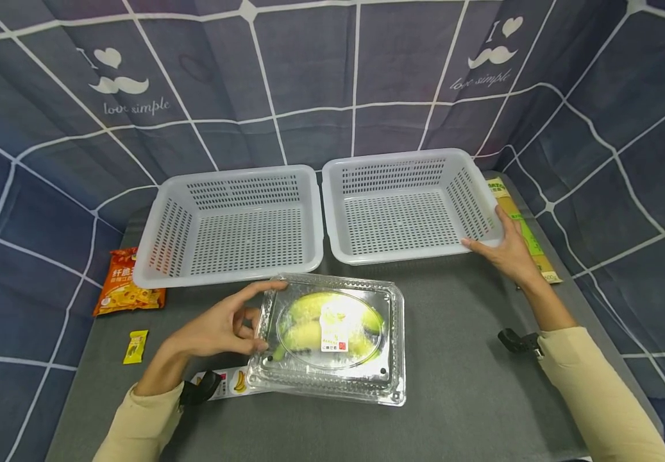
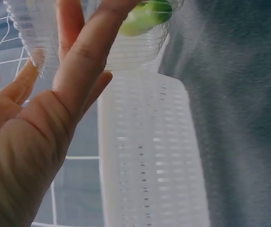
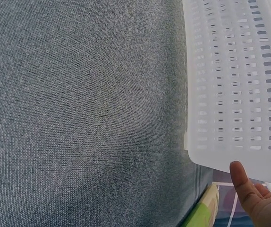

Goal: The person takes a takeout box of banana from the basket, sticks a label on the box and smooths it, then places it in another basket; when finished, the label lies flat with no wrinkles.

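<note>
My left hand (image 1: 225,324) grips the left side of a clear plastic fruit box (image 1: 390,333), thumb near its front and fingers at its back corner. Inside lie yellow-green fruits (image 1: 303,333) under a lid with a white label. The box is held over a flat packet (image 1: 234,383) with a banana picture, which it partly hides. In the left wrist view, one green fruit (image 2: 145,16) shows through the plastic. My right hand (image 1: 511,253) holds the near right corner of the right white basket (image 1: 401,255), thumb (image 3: 239,175) against its wall and fingers around the side.
A left white basket (image 1: 234,277) stands beside the right one; neither has anything in it. An orange snack bag (image 1: 130,282) and a small yellow packet (image 1: 135,346) lie at left. A green-yellow bag (image 1: 531,237) lies at right. Tile-patterned curtains (image 1: 309,77) enclose the grey table (image 1: 453,372).
</note>
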